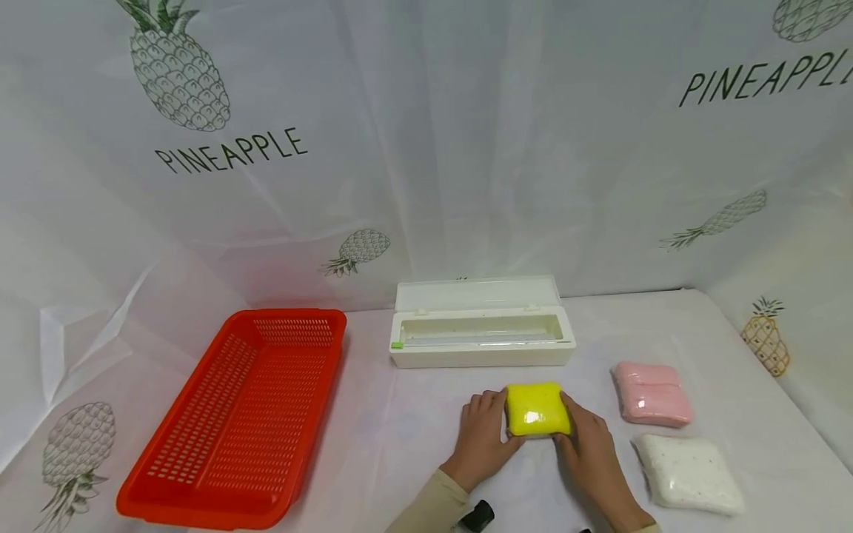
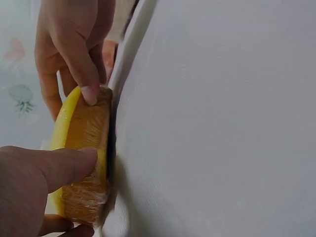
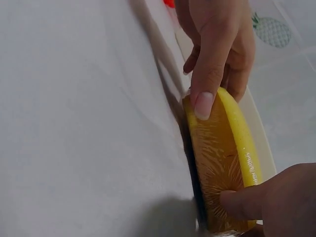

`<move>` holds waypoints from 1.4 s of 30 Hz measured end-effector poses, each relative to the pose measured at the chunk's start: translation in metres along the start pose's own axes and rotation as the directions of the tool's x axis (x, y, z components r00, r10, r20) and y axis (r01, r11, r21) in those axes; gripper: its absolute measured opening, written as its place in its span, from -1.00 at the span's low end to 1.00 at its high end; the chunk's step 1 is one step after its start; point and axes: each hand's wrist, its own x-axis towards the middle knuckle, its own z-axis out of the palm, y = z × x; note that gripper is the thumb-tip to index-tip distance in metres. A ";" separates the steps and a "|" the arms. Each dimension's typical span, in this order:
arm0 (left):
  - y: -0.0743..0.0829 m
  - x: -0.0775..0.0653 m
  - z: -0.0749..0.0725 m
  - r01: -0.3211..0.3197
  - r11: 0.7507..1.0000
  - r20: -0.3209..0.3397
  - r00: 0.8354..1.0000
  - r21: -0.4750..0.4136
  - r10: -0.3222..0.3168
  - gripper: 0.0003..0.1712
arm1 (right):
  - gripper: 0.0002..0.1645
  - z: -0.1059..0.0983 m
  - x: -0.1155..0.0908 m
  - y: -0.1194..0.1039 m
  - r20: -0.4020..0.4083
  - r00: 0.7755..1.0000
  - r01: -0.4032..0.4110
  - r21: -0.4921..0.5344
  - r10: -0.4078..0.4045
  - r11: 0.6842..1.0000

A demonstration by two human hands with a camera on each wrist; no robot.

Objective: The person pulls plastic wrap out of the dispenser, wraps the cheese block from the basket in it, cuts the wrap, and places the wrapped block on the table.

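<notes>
A yellow block wrapped in clear film [image 1: 537, 409] lies on the white cloth, low and right of centre in the head view. My left hand [image 1: 483, 438] grips its left side and my right hand [image 1: 591, 448] its right side. In both wrist views the thumbs press the near side of the yellow block [image 2: 89, 126], where the film is wrinkled. Other fingers wrap round its ends and are partly hidden. A white lidded case [image 1: 483, 357] stands just behind the block, its lid [image 1: 476, 295] raised.
On the left lies a red plastic basket [image 1: 320, 437] with slotted walls. A pink wrapped block [image 1: 653, 394] and a white wrapped block [image 1: 688, 472] lie right of my right hand. A pineapple-print sheet [image 1: 453, 148] hangs behind the table.
</notes>
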 end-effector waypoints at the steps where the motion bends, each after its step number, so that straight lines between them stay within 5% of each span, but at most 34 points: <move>1: 0.001 0.002 0.001 -0.003 1.000 0.000 1.000 0.009 0.003 -0.06 | -0.12 0.000 0.001 0.001 -0.017 1.000 0.011 -0.007 -0.011 1.000; 19: 0.013 0.032 0.008 -0.005 0.998 0.031 1.000 0.065 0.003 -0.09 | -0.19 -0.004 0.016 0.015 0.023 0.992 -0.124 -0.101 0.127 0.987; 30: 0.016 0.040 0.012 -0.013 0.998 0.044 0.999 0.062 0.010 -0.09 | -0.20 -0.006 0.017 0.016 0.000 0.993 -0.116 -0.110 0.117 0.987; 38: 0.007 0.029 0.005 -0.012 0.999 0.060 0.998 0.032 0.011 -0.01 | -0.11 -0.011 0.015 0.012 0.034 0.995 -0.090 -0.109 0.094 0.990; 42: -0.008 0.016 -0.009 0.000 1.000 0.010 1.000 0.000 0.000 -0.06 | -0.08 -0.024 0.011 0.006 0.045 0.997 -0.051 -0.083 0.055 0.995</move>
